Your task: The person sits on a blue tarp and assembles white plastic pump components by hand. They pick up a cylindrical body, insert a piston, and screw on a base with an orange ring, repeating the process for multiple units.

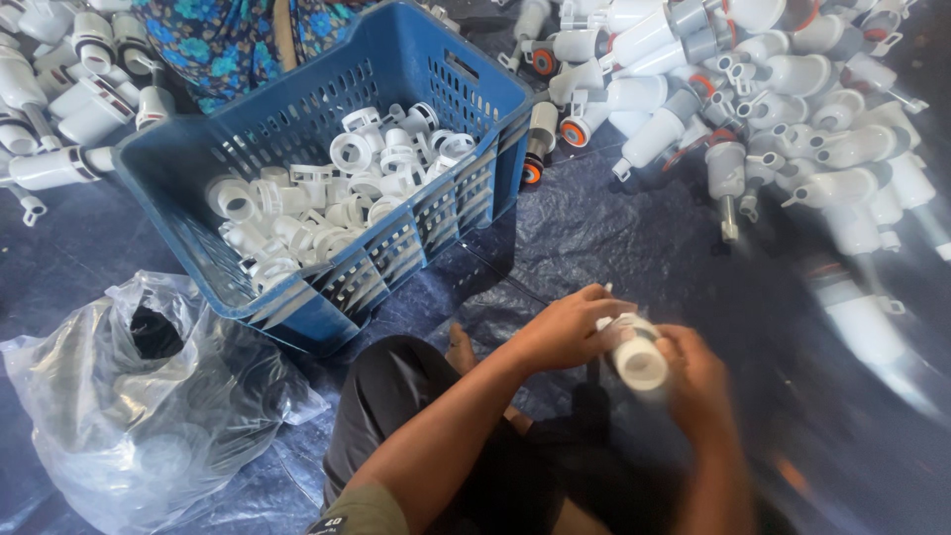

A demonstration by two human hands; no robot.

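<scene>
Low in the middle of the view, both of my hands hold one white plastic cylinder part (639, 359) over my lap. My left hand (567, 327) wraps its upper end from the left. My right hand (698, 381) grips its lower right side and looks blurred. The round open end of the part faces the camera. A thin dark piece hangs just below the part; what it is cannot be made out.
A blue slotted crate (297, 124) holding several small white ring-shaped fittings stands to the upper left. A heap of white valve-like parts (783, 89) lies at the upper right, more at the far left. A clear plastic bag (129, 396) sits lower left. Another person in patterned cloth (238, 35) sits behind the crate.
</scene>
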